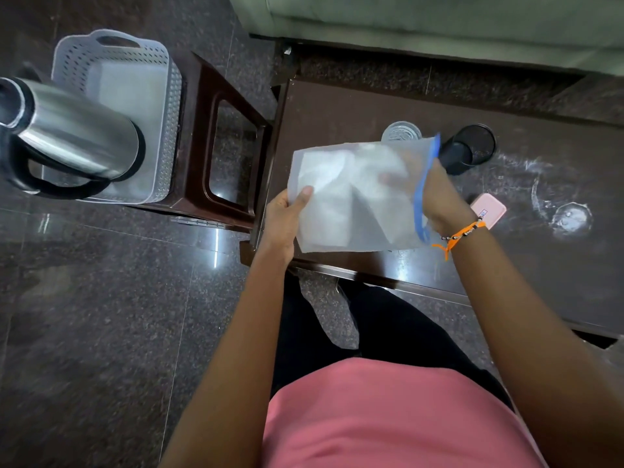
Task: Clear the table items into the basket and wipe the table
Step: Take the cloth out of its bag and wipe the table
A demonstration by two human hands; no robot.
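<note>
Both hands hold a translucent white zip bag (341, 197) with a blue seal strip above the left end of the dark brown table (337, 106). My left hand (287, 214) pinches the bag's closed left edge. My right hand (435, 197) grips the blue-edged mouth, its fingers partly hidden inside. On the table behind the bag stand a clear glass (401, 131) and a black cylindrical cup (467, 148). A pink phone (489, 209) lies beside my right wrist. White powdery smears and a ring mark (570, 217) cover the table's right part. A grey perforated basket (135, 106) sits on a stool at the left.
A steel kettle (67, 130) with a black handle stands in the grey basket, close to the camera. The brown plastic stool (229, 146) adjoins the table's left end. A pale sofa edge (439, 25) runs behind the table. Dark polished granite floor lies all around.
</note>
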